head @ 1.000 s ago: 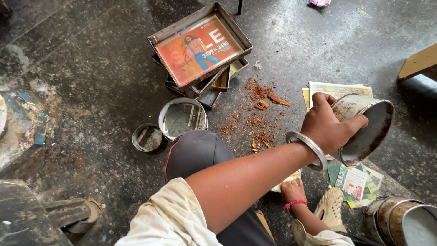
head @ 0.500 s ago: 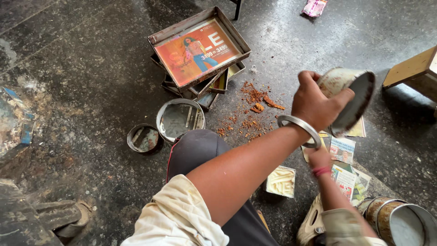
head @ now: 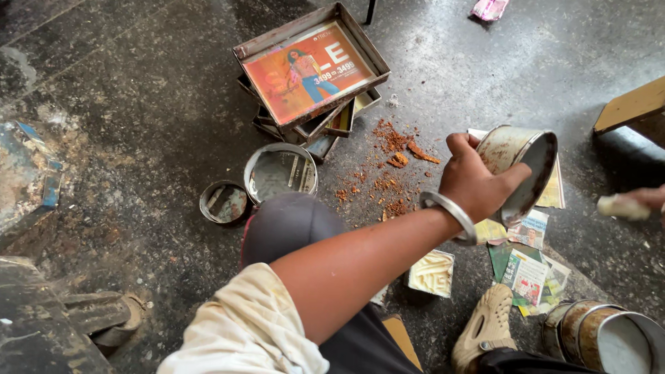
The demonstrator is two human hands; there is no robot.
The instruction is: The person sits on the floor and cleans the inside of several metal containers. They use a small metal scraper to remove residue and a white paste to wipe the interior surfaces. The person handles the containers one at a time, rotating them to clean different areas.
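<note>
Now left hand [head: 478, 183] clamped on tilted tin [head: 519, 170], right hand [head: 641, 201] newly apart, gripping pale lump [head: 620, 206].

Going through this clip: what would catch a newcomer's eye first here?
First, the left hand at centre right, its grip closed on a round, stained metal tin tipped on its side, a silver bangle on the wrist. Next, the stack of rectangular metal trays at top centre, the top one lined with an orange printed sheet. Between them, reddish-brown crumbs lie scattered on the dark floor.
</note>
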